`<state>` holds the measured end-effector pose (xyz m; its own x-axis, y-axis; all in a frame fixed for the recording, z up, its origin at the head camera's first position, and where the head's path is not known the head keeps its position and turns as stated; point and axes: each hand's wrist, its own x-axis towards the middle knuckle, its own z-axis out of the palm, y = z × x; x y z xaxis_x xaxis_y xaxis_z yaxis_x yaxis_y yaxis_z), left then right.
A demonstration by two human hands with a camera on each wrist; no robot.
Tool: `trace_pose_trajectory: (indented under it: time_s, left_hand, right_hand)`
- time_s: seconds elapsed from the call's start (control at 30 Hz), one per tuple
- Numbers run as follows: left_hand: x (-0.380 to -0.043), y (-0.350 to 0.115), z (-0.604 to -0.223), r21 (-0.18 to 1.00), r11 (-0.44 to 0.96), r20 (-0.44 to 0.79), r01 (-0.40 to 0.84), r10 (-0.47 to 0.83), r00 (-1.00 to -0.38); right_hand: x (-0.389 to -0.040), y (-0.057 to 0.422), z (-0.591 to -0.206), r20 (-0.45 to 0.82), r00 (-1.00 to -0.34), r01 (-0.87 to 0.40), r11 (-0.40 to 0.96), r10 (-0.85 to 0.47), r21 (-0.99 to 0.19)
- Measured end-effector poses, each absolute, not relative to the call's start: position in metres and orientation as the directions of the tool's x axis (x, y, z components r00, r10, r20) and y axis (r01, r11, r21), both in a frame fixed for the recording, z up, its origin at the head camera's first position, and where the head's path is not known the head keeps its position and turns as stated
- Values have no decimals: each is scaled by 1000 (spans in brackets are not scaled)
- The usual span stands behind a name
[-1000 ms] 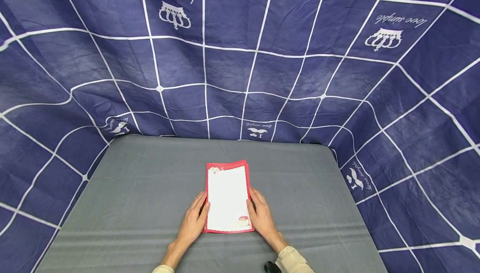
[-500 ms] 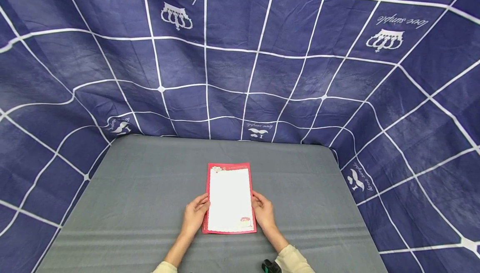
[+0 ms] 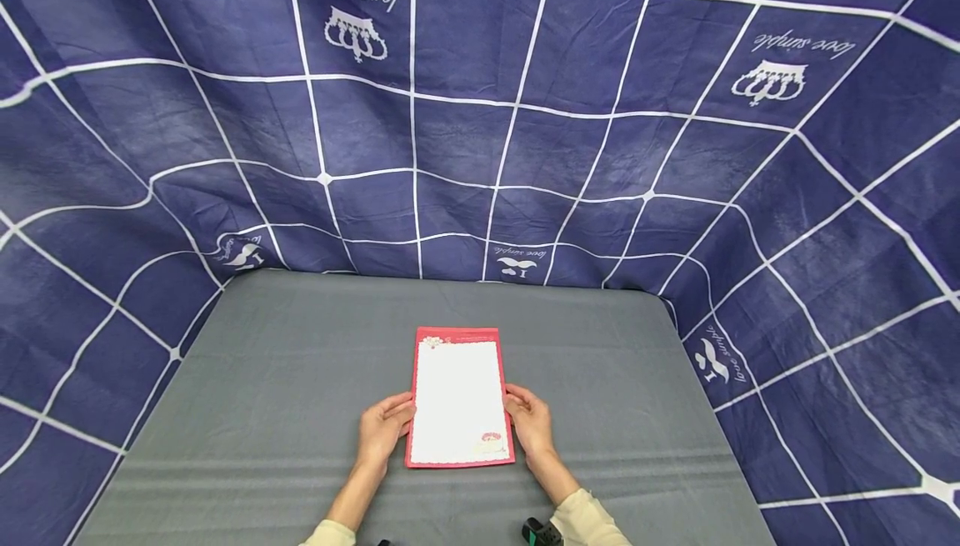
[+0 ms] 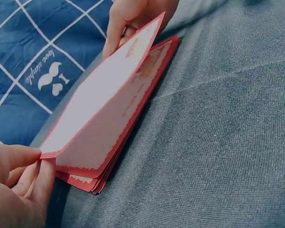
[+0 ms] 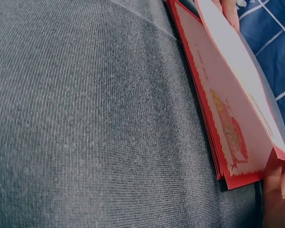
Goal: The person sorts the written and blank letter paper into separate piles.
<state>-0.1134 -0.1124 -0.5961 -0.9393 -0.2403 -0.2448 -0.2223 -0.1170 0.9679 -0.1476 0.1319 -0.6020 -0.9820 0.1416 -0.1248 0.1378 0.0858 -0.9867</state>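
A red-bordered paper sheet (image 3: 459, 400) with a white middle and small printed pictures is in front of me. My left hand (image 3: 384, 428) pinches its left edge between thumb and fingers. Opposite, my right hand (image 3: 531, 425) pinches the right edge. Both wrist views show the sheet (image 4: 95, 85) raised at a slant and slightly bowed. Beneath it lies a stack of similar red-bordered sheets (image 5: 211, 95), showing a gold and red print near one corner. Several layered red edges (image 4: 102, 178) are visible along the stack's side.
The stack lies on a grey cloth-covered table (image 3: 300, 346). Blue curtains with white grid lines (image 3: 465, 137) enclose the table at the back and both sides. A dark device (image 3: 542, 532) sits by the right sleeve.
Both hands have gone from lying along the sides of the stack to pinching the top sheet's edges. The left hand has shifted slightly left and nearer, and the upper sheets look more squarely aligned.
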Motion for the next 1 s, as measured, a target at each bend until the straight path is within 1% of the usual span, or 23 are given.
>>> trace_pose_trajectory:
  time_s: [0.23, 0.43, 0.53, 0.7, 1.0]
  left_hand:
    - [-115, -116, -598, 962, -156, -258, -223, -262, -930]
    - [-115, -121, -593, 964, -169, -248, -208, -277, -928]
    - [-115, -125, -591, 965, -165, -245, -203, -290, -925]
    - [-115, -134, -589, 964, -163, -251, -209, -304, -919]
    - [-113, -156, -584, 970, -127, -240, -208, -337, -911]
  right_hand:
    - [-149, 129, -606, -130, -982, 143, 84, 139, -986]
    - [-152, 125, -602, -162, -980, 167, 41, 114, -985]
    - [-155, 121, -600, -182, -978, 185, 16, 103, -983]
    - [-159, 113, -594, -173, -982, 174, 4, 73, -985]
    - [-166, 94, -582, -171, -985, 171, 29, -2, -985]
